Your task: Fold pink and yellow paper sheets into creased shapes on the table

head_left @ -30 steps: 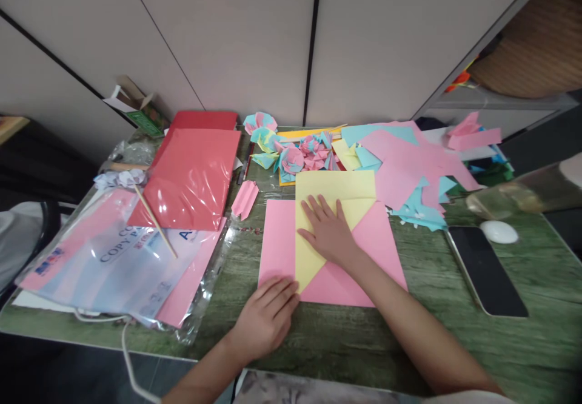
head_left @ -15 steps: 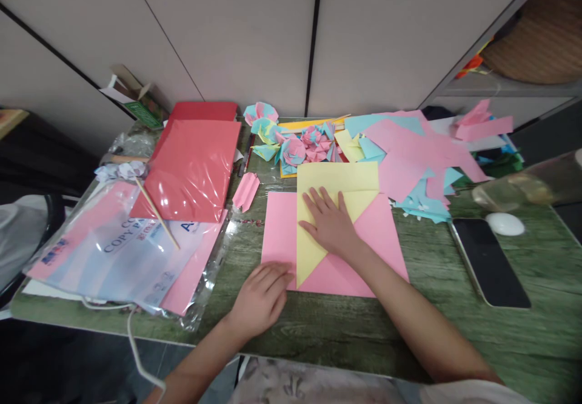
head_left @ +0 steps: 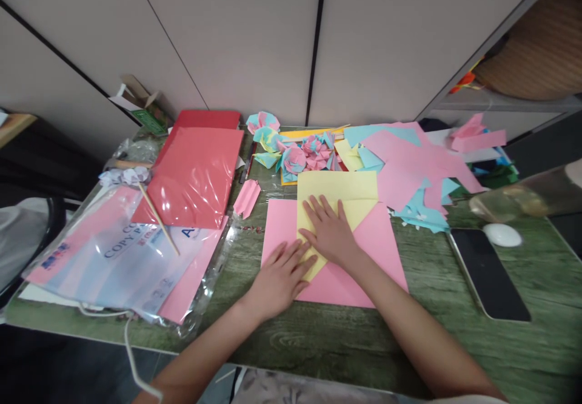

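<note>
I have the yellow sheet (head_left: 337,185), folded on a diagonal, lying over the pink sheet (head_left: 375,270), its top strip running past the pink's far edge. My right hand (head_left: 334,234) is spread flat on it; my left hand (head_left: 282,276), fingers extended and slightly parted, covers the lower tip. Neither grips anything. To crease cleanly, I judge, I should pin with the right and sweep firmly along the diagonal, edges aligned. Paper flowers (head_left: 294,159) and scraps (head_left: 404,167) crowd the far side; the phone (head_left: 490,273) lies well apart.
</note>
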Demonstrator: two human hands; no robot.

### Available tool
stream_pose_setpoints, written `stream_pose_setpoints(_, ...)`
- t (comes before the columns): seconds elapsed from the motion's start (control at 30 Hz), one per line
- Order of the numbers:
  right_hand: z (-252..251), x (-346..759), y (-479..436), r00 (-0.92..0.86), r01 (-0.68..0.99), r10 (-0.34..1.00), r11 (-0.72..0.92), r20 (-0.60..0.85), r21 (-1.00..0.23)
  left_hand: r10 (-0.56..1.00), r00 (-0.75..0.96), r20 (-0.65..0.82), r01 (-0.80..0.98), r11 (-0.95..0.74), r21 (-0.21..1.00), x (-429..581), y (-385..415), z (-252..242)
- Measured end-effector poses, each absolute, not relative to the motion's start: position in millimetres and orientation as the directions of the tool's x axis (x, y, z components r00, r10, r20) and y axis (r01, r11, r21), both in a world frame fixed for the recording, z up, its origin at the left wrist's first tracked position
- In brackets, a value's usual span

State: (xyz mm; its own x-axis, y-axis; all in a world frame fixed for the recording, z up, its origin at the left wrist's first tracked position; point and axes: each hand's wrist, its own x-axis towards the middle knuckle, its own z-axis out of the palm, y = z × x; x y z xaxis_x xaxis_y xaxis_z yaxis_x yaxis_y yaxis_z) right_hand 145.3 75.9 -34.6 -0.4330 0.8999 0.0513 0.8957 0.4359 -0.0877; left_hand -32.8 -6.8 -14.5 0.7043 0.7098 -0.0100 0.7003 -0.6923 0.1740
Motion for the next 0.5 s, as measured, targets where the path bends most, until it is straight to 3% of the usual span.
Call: stream_pose_setpoints(0.5,-33.3,145.3,76.2,-0.439,0.891,0.897,0.442,0.048,-0.103,0.7,0.714,-0.008,0.69,-0.701,0.182,-36.8,-2.5,-13.6)
